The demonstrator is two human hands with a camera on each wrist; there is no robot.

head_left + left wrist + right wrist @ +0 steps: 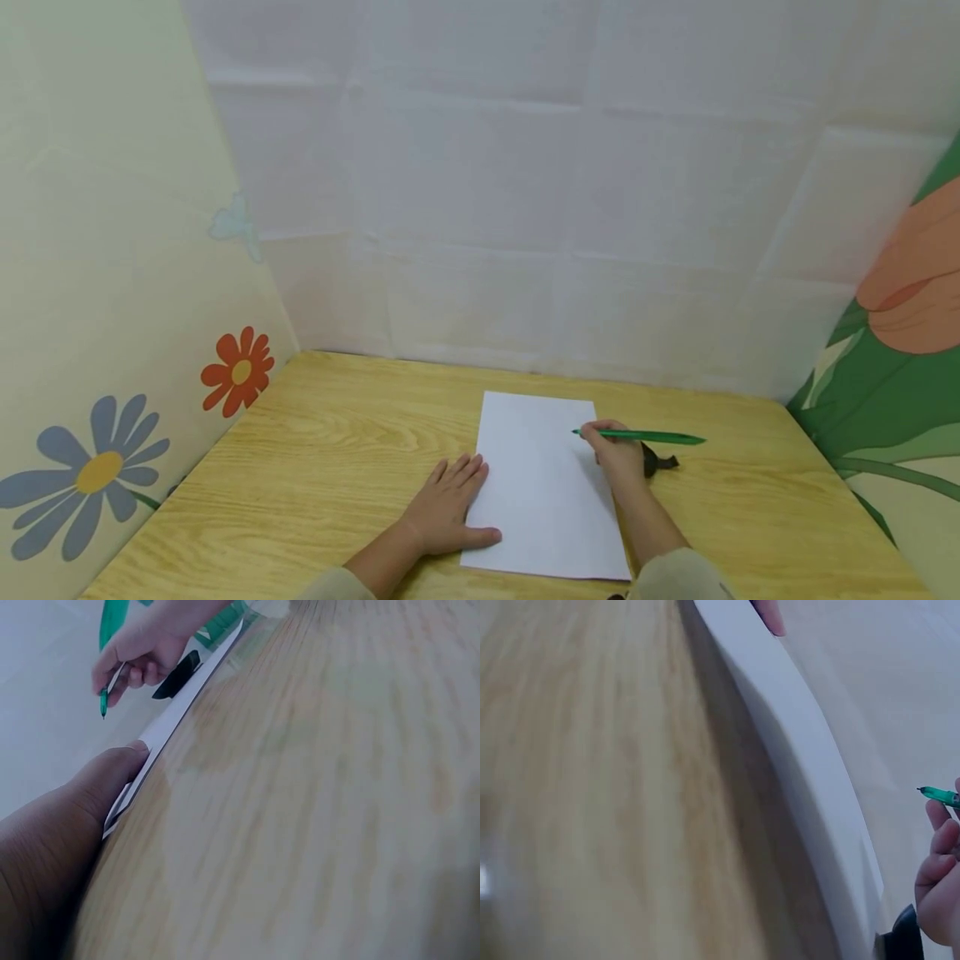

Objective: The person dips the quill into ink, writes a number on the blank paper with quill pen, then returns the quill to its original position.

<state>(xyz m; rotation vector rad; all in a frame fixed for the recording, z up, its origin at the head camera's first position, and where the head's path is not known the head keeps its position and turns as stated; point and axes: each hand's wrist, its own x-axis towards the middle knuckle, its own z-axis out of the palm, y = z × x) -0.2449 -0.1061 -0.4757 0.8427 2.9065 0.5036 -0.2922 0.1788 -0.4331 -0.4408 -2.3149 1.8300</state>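
Note:
A blank white sheet of paper (536, 492) lies on the table in the head view. My left hand (444, 508) rests flat at its left edge, thumb spread onto the sheet. My right hand (621, 458) pinches a green pen (660, 436) near its tip, over the sheet's right side. The pen lies almost level, its tip pointing left and apart from the paper. In the right wrist view, the pen's dark tip (922, 790) juts out from my right fingers (939, 844). Beside that hand sits a black object (658, 461), partly hidden, its kind unclear.
The wood-grain table (315, 467) meets a creased white cloth (480, 208) at the back. Flower-printed sheets hang at the left (97, 333) and right (900, 400) sides. A small dark thing shows at the bottom edge of the head view.

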